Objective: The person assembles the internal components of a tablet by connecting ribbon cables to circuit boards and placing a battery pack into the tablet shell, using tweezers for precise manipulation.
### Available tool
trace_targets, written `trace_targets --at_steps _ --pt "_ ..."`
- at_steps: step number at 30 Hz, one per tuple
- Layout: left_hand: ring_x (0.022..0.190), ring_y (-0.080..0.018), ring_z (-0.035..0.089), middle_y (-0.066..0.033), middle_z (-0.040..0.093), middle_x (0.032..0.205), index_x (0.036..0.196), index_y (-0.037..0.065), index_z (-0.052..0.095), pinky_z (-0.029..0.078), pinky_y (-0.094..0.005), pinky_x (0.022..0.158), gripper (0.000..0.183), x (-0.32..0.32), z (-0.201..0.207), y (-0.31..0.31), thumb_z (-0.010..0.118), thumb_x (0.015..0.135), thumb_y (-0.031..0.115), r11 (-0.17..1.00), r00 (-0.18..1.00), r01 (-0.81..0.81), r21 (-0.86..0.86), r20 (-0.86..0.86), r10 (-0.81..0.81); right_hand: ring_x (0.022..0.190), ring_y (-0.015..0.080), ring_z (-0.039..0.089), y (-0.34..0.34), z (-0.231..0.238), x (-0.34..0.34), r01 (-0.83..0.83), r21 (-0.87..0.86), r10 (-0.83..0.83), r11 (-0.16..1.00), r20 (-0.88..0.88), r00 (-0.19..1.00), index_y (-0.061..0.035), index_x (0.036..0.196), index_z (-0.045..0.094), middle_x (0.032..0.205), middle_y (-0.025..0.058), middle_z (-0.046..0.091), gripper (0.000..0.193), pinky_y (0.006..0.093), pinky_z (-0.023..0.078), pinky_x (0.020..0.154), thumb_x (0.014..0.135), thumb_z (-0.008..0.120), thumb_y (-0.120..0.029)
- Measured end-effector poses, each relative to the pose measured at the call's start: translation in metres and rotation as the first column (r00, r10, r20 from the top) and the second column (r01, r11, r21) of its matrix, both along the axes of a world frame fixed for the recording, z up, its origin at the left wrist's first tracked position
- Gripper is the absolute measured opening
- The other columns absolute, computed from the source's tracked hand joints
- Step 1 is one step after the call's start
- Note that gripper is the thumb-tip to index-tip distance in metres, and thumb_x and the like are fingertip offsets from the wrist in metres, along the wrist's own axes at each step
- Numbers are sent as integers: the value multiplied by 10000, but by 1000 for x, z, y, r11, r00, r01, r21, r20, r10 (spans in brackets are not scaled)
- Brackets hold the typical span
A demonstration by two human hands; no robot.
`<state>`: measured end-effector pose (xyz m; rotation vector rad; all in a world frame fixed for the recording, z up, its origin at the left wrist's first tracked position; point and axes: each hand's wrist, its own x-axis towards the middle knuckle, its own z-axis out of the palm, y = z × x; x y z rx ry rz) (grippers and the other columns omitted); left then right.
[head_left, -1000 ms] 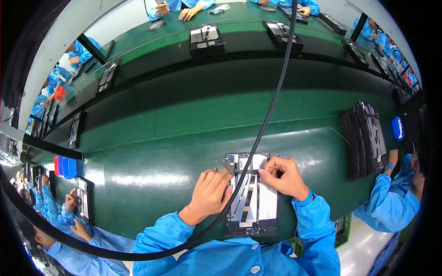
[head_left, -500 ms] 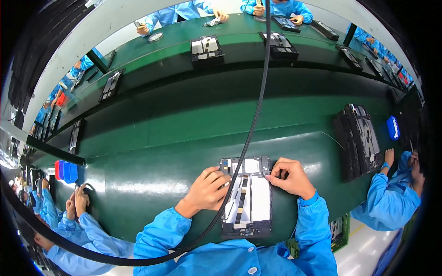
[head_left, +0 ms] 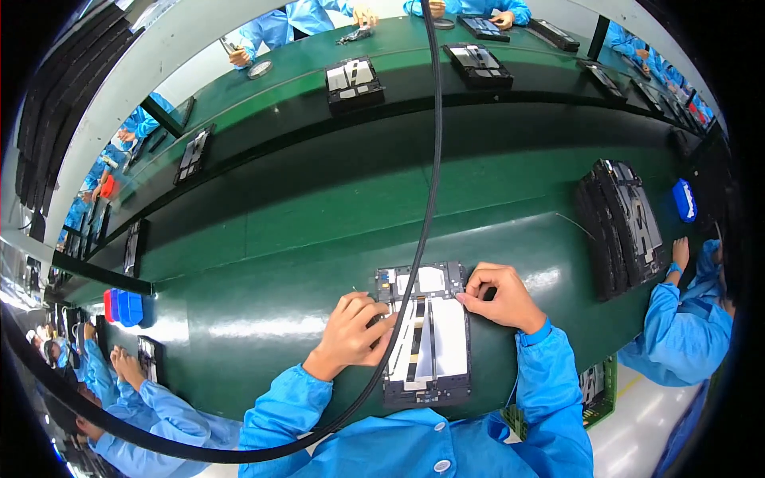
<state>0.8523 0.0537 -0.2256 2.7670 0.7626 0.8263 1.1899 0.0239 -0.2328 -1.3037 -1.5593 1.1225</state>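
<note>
An opened tablet-like device (head_left: 449, 342), black-framed with white panels and dark strips inside, lies on the green bench in front of me. My left hand (head_left: 351, 333) is at its upper left edge, fingers curled; the black cable crossing the view partly covers the fingertips. At the upper right edge of the device, my right hand (head_left: 504, 296) has thumb and forefinger pinched together. Whatever is between the fingers of either hand is too small or hidden to name.
A stack of similar devices (head_left: 625, 227) stands at the right, near a blue bin (head_left: 684, 201). Red and blue bins (head_left: 126, 307) sit at the left. A thick black cable (head_left: 434, 151) hangs across the view. More devices (head_left: 354, 81) lie on the far ledge. Co-workers sit on both sides.
The whole view has shifted slightly. Both my hands stay at the device, with the left fingers a little more spread. At left, a device now shows beside a co-worker's hands.
</note>
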Motion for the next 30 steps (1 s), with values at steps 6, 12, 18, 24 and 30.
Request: trace_targets --at_steps 6,12,18,24,30 --pt "1057 -313 658 -50 711 1035 1115 121 845 508 -507 1014 317 8 3 -1 769 808 109 999 1000 -1 -54 -28 0 726 118 682 3 -4 1 -12 -13 12 1000 -9 1000 12 807 721 864 61 710 204 282 549 636 911 878 -67" --pt "977 -301 652 -56 705 1025 1072 99 828 539 -499 973 278 4 10 6 769 802 127 999 999 -41 20 36 40 715 108 667 2 -1 -2 58 -13 -59 998 -53 997 3 841 705 867 51 708 207 278 520 618 932 870 -82" --pt "963 -295 653 -57 711 1009 1063 98 833 547 -498 970 256 5 10 5 775 815 129 1000 999 -22 4 36 22 678 126 664 3 -4 -4 74 9 -74 997 -45 996 4 844 719 850 68 722 222 294 522 601 925 880 -125" --pt "988 -290 645 -51 690 1024 1092 108 841 515 -498 988 262 17 16 7 790 838 147 999 1000 13 -40 -7 -14 700 139 669 2 -3 2 -36 11 36 999 16 999 3 819 723 841 62 714 231 297 529 613 887 898 -131" --pt "1000 -270 632 -49 690 1049 1142 104 853 465 -460 962 285 37 19 -9 770 879 175 975 999 27 -222 -31 -35 706 147 673 2 1 4 -32 4 32 999 19 999 2 824 727 850 62 715 228 299 536 628 881 902 -133"
